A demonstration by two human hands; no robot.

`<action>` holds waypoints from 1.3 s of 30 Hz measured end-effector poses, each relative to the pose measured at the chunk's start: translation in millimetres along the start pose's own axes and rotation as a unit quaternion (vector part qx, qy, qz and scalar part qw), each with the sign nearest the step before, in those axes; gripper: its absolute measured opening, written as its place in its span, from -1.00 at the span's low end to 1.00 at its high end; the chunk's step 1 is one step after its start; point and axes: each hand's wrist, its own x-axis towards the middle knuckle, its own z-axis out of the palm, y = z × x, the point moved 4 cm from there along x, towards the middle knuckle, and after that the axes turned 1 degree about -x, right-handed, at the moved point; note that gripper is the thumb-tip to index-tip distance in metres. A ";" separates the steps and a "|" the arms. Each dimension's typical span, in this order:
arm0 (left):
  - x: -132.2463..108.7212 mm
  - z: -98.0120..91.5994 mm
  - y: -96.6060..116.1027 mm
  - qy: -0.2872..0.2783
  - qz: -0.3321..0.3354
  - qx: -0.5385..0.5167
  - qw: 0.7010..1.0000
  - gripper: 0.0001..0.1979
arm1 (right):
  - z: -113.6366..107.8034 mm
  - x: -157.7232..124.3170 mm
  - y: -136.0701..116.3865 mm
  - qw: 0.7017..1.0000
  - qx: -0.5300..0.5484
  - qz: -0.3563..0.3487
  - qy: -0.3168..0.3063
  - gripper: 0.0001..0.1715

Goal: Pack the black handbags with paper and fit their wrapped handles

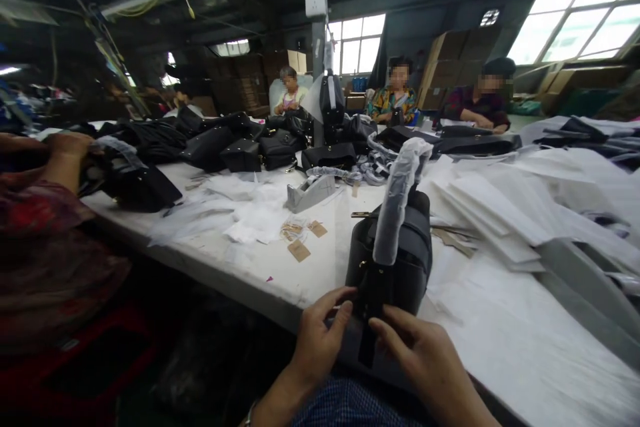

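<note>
You are having 1 black bag standing at the worktop's near edge, its wrapped handle uppermost. Your left hand is touching the bag's near end, thumb and forefinger slightly parted. Your right hand is bending its fingers beside the hanging strap. Whether either is pinching: cannot tell.

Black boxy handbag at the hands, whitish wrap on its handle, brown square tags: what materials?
Black boxy handbag: leather or imitation leather, can't tell which; smooth panels with a soft sheen.
Translucent whitish handle wrap: probably thin plastic film; wrinkled, slightly glossy.
Flat brown square tags: likely card, matte; plain kraft-like colour and crisp edges.
</note>
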 end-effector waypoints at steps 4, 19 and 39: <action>23.8 -27.2 -4.7 0.012 0.036 0.116 0.992 -0.74 | 9.9 6.3 0.1 0.999 0.026 0.026 -0.002 -0.51; 83.0 -243.3 -45.6 0.292 -0.091 0.331 0.893 -0.60 | 12.2 4.7 16.9 0.998 0.026 0.019 -0.054 -0.42; -43.4 -24.7 -8.6 0.043 -0.237 -0.280 0.929 -0.33 | 46.7 -25.1 6.7 0.970 0.231 0.079 -0.014 -0.56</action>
